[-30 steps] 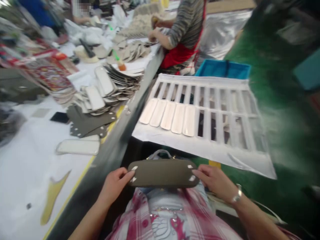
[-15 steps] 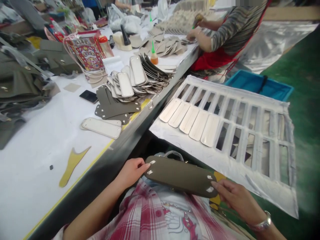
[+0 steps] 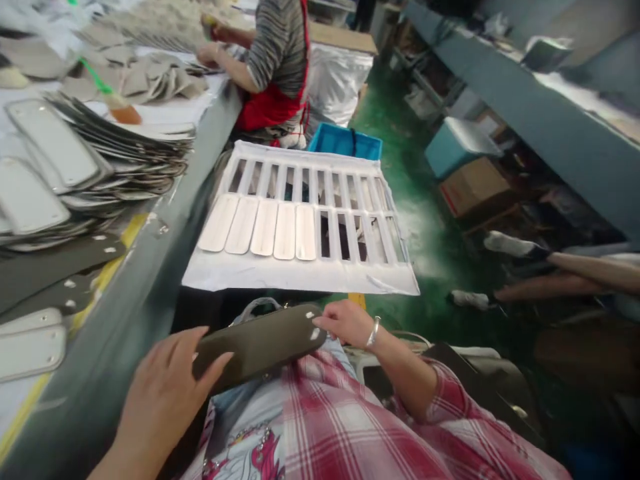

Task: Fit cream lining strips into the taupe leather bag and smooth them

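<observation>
Head view: olive panel (image 3: 263,343) at 7 o'clock, right hand (image 3: 346,323) pinching its 2 o'clock end, left hand (image 3: 164,375) curved round the other, grip unclear. Step looks like handling the panel; next move probably calls for firm support at both ends.

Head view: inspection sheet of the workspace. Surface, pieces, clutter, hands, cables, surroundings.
Surface: white worktable at left with yellow edging; white slotted rack ahead.
Pieces: olive strip, white patches at its right end; five pale strips in the white slotted rack's near row.
Clutter: stacked strips and a green-tipped bottle on the white worktable.
Hands: right hand pinches the olive strip's right end; left hand at its left end, grip unclear.
Cables: nothing seen for certain.
Surroundings: co-worker at the white worktable; blue bin past the rack; another person's legs at right.
</observation>
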The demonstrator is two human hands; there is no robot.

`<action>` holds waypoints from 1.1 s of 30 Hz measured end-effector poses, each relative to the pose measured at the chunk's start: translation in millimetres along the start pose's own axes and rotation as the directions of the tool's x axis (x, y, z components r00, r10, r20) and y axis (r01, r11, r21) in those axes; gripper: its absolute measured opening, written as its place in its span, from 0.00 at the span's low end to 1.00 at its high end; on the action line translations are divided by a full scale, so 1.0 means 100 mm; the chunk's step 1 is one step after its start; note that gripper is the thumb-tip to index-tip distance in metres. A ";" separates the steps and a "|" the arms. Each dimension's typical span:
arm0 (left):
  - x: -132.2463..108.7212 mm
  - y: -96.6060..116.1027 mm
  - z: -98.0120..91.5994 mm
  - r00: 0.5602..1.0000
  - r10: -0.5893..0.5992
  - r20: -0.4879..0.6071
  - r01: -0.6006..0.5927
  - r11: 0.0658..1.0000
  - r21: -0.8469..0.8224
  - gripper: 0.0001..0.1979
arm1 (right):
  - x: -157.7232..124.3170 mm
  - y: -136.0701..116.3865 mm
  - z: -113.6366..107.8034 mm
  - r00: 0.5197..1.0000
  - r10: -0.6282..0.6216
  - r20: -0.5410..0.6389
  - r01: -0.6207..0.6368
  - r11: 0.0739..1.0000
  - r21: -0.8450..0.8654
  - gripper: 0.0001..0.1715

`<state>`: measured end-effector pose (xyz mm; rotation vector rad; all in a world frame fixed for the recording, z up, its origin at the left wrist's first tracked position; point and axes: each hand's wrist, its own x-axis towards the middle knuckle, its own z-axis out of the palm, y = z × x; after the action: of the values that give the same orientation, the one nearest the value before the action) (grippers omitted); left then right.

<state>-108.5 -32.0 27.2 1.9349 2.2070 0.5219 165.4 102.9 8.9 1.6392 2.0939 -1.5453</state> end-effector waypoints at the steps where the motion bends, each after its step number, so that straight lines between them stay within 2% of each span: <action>1: 0.10 0.16 0.10 0.992 0.124 0.001 -0.124 0.992 0.001 0.28 | -0.01 0.00 -0.01 1.000 -0.005 -0.008 0.005 1.000 -0.008 0.17; 3: 0.28 0.50 0.33 0.936 0.341 0.091 -0.339 0.940 -0.039 0.35 | -0.04 -0.02 -0.04 0.999 -0.031 -0.014 0.030 0.999 -0.036 0.17; 4: 0.35 0.65 0.45 0.903 0.403 0.147 -0.398 0.915 -0.063 0.39 | -0.05 -0.02 -0.05 0.999 -0.046 -0.012 0.046 0.998 -0.052 0.17; 6: 0.45 0.86 0.66 0.865 0.444 0.231 -0.438 0.895 -0.082 0.42 | -0.06 -0.03 -0.08 0.997 -0.079 -0.001 0.079 0.993 -0.086 0.17; 9: 0.52 0.99 0.83 0.867 0.417 0.273 -0.413 0.908 -0.075 0.41 | -0.03 0.00 -0.12 0.991 -0.128 0.021 0.130 0.982 -0.135 0.18; 17: 0.55 1.08 0.80 0.879 0.376 0.293 -0.370 0.926 -0.080 0.34 | 0.02 0.06 -0.14 0.977 -0.210 0.035 0.212 0.947 -0.241 0.18; 23: 0.51 1.10 0.82 0.890 0.396 0.227 -0.383 0.918 -0.098 0.33 | -0.01 0.03 -0.18 0.979 -0.200 0.043 0.203 0.925 -0.323 0.17; 28: 0.53 1.12 0.83 0.894 0.384 0.233 -0.367 0.923 -0.116 0.32 | -0.01 0.02 -0.16 0.982 -0.190 0.019 0.178 0.874 -0.452 0.19; 33: 0.56 1.12 0.84 0.888 0.378 0.262 -0.364 0.926 -0.104 0.32 | 0.04 0.01 -0.19 0.978 -0.202 0.050 0.202 0.859 -0.471 0.19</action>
<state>15.8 47.0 -3.7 2.2556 1.6454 0.3230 174.2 119.4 15.6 1.2783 2.4542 -0.9444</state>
